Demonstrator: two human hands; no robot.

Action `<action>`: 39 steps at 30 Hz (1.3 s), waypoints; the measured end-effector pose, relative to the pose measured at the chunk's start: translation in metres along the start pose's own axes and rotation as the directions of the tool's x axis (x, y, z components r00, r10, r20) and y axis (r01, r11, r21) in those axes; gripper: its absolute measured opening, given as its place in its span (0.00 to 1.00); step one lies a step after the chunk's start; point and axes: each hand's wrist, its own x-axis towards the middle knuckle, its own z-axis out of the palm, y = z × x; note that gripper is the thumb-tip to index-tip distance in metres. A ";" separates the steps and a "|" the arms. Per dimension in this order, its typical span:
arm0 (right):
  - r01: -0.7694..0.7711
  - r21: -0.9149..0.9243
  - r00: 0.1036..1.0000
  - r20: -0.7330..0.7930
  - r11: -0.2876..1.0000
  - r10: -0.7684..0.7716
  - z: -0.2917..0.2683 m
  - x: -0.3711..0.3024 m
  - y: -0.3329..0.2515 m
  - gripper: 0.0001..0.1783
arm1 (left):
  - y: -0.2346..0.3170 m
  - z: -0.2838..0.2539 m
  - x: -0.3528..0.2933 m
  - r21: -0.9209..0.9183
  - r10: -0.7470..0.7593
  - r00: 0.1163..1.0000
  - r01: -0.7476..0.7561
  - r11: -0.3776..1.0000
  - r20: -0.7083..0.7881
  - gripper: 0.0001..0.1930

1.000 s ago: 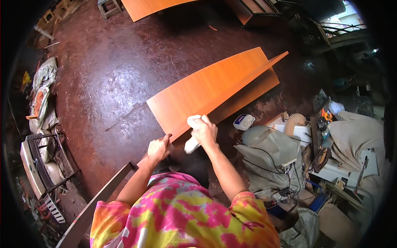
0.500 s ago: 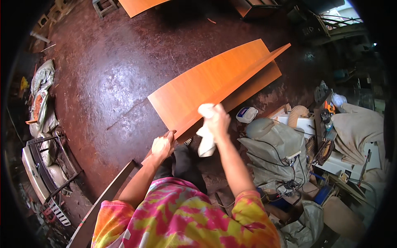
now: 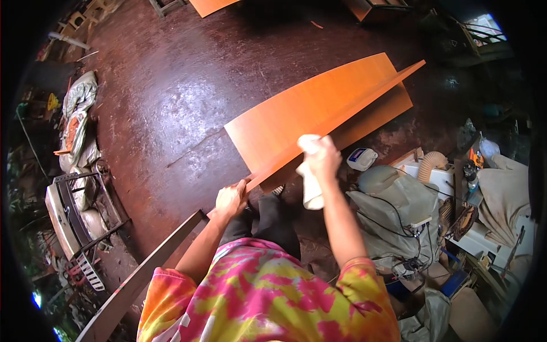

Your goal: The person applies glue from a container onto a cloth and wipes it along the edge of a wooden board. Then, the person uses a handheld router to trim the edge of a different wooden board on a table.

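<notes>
A glossy orange-brown wooden panel piece (image 3: pixel 313 100) stands in front of me, with a long raised edge running from near left to far right. A lower board of it shows beneath that edge. My left hand (image 3: pixel 232 198) is closed around the near end of the edge, thumb on top. My right hand (image 3: pixel 323 161) grips a white cloth (image 3: pixel 311 185) beside the edge, a bit farther along. Part of the cloth sticks out above the fingers and the rest hangs below. Whether the cloth touches the wood is hard to see.
A white jug (image 3: pixel 362 159) stands right of the panel. Farther right are a sheet-covered machine (image 3: pixel 387 211) with cables and a ribbed hose (image 3: pixel 432 165). A long board (image 3: pixel 142 273) leans at my left. Wrapped bundles (image 3: pixel 81 100) and a metal frame (image 3: pixel 94 211) line the left side.
The whole view has shifted, so everything sits farther right. My right hand with the cloth has moved slightly farther along the edge. My left hand keeps its grip on the near end.
</notes>
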 end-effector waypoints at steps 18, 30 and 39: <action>0.249 -0.135 0.967 -0.022 0.959 -0.254 0.090 -0.155 -0.092 0.10 | -0.140 0.001 -0.130 -0.274 -0.153 0.988 0.149 0.950 0.004 0.28; 0.210 -0.190 0.966 -0.113 0.959 -0.234 0.121 -0.205 -0.126 0.10 | -0.179 0.046 -0.113 -0.064 0.033 0.999 -0.033 0.997 -0.003 0.23; 0.197 -0.118 0.980 -0.013 0.973 -0.200 0.134 -0.239 -0.168 0.09 | -0.180 0.044 -0.114 -0.121 0.017 0.996 -0.029 0.992 -0.093 0.26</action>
